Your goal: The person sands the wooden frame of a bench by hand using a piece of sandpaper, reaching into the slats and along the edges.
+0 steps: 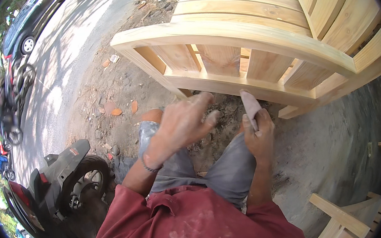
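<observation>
The right hand (259,132) pinches a folded sandpaper sheet (249,106) in its fingers, just below the pale wooden bench's rail (223,80). It looks light, limp, gritty; best gripped at the fold. The left hand (182,124) hovers beside it, fingers loosely curled, empty.

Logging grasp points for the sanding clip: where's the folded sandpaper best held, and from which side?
Grip the lower half of the folded sandpaper, coming from below on the person's side. The right hand already pinches it there, fingers wrapped round the base, so the pointed upper end stands free just under the wooden bench rail. The left hand hovers beside it, apparently holding nothing.
</observation>
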Available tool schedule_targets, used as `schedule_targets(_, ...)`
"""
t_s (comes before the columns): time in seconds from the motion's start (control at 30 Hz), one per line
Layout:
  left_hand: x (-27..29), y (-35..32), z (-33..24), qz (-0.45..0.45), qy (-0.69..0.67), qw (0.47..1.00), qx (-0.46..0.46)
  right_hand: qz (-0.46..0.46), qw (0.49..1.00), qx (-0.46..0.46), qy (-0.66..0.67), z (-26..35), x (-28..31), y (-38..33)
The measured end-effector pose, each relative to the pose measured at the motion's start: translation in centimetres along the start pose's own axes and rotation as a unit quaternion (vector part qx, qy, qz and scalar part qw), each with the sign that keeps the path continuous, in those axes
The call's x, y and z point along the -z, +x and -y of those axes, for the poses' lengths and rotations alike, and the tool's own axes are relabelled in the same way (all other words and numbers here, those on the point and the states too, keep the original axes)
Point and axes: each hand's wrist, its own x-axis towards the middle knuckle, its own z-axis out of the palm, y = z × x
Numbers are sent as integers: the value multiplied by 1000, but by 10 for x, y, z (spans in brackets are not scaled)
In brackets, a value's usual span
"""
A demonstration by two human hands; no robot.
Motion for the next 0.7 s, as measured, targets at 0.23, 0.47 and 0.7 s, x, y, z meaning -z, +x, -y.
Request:
schedule_targets(0.23, 127, 86, 96, -414, -2, 907, -84, 11, 972, 78, -220, 42, -109, 33)
schedule_targets(0.47, 126, 118, 129, -124, 91, 988, 4, 87, 919, -98, -371, 63, -148, 67)
schedule_targets(0.7, 124, 119, 140, -133, 94, 987, -15, 26, 919, -57, -389, 64, -155, 52)
